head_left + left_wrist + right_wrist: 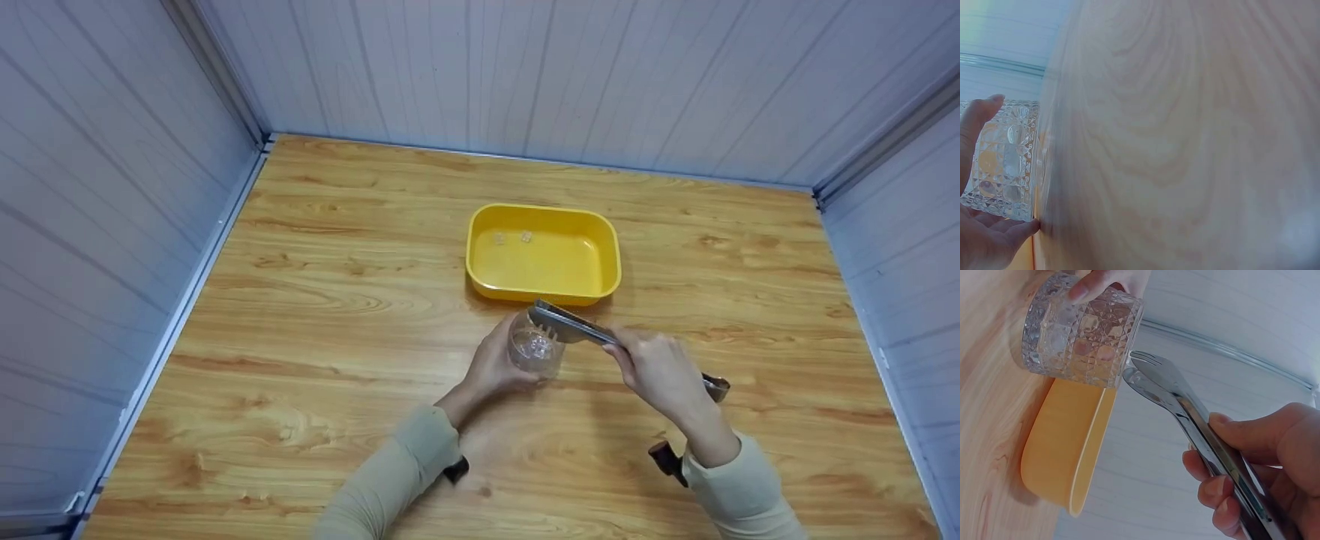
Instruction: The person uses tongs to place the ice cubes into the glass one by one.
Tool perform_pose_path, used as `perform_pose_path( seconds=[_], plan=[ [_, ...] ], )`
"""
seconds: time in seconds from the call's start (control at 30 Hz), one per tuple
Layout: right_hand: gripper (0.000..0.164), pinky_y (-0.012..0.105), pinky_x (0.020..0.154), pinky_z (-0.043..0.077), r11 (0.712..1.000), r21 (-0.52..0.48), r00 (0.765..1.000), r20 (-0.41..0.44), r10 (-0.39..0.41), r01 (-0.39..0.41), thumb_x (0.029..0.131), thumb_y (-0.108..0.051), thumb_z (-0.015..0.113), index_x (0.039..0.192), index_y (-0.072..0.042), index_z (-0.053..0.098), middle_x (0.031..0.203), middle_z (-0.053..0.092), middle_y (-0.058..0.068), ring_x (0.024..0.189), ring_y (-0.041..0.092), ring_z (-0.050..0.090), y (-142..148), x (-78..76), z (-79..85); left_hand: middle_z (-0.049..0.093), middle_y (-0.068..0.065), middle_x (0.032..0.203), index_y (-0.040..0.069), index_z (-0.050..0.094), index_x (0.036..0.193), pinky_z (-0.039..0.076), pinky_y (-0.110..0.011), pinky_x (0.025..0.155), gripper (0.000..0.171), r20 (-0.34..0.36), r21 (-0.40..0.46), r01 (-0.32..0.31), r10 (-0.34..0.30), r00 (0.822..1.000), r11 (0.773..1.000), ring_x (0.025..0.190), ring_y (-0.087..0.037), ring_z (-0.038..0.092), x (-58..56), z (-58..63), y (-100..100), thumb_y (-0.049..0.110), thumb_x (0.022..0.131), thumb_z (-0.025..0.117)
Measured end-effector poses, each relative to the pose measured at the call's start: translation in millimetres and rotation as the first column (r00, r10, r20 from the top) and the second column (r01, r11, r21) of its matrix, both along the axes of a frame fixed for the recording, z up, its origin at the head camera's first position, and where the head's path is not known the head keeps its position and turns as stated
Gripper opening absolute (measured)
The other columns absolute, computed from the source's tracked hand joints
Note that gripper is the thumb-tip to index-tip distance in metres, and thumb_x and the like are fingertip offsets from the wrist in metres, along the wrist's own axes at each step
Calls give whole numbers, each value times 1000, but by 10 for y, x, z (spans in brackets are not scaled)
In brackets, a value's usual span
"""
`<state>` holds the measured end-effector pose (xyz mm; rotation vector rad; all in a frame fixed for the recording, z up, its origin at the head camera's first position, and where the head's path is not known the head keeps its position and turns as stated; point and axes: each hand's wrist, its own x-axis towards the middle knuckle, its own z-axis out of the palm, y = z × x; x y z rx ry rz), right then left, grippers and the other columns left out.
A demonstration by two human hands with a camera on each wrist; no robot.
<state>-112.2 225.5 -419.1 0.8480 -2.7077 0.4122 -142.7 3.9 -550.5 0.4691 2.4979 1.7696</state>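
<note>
My left hand grips a clear glass with a faceted pattern, thumb on one side and fingers on the other. Through its mouth, clear pieces show in the head view. My right hand holds metal tongs, with one fork-like end and one rounded end. In the right wrist view the tong tips are at the glass rim, close together; whether a clear piece sits between them I cannot tell. Just beyond the glass stands a yellow tub with two small clear cubes in its far left part.
Everything stands on a wood-grain table. Pale panels enclose it at the back and on both sides. A dark strap piece shows at the right wrist, and another at the left.
</note>
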Motion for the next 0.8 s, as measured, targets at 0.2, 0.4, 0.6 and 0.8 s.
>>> perform_pose_path(
  seconds=[0.2, 0.4, 0.6, 0.8],
  plan=[
    [14, 22, 35, 30, 1000, 29, 1000, 18, -5, 4, 79, -8, 64, 91, -3, 59, 53, 46, -2, 40, 7, 32, -16, 19, -9, 47, 0, 126, 12, 37, 131, 31, -30, 99, 97, -13, 19, -3, 3, 1000, 1000, 115, -14, 42, -1, -7, 7, 19, 48, 85],
    [13, 20, 34, 28, 999, 30, 1000, 7, 13, -13, 79, -9, 64, 89, -3, 58, 51, 42, -4, 39, 6, 29, -20, 34, -2, 47, -2, 126, 10, 37, 131, 31, -31, 99, 97, -42, 22, 0, 1, 999, 1000, 115, -16, 42, -5, -22, 6, 19, 48, 85],
    [11, 20, 36, 29, 999, 18, 999, 11, 34, -35, 80, -9, 63, 87, -5, 57, 54, 42, -5, 40, 6, 31, -32, 48, 9, 47, -1, 127, 10, 36, 132, 30, -30, 99, 98, -50, 26, 0, 1, 999, 1000, 115, -15, 42, -3, -27, 9, 18, 48, 85],
    [13, 21, 36, 32, 1000, 13, 1000, 10, 28, -28, 79, -9, 64, 89, -4, 58, 56, 45, -3, 40, 6, 33, -38, 64, 6, 47, -2, 126, 9, 36, 131, 31, -30, 99, 98, -67, 18, -4, 6, 998, 1000, 115, -16, 42, 0, -24, 10, 20, 47, 86]
  ],
)
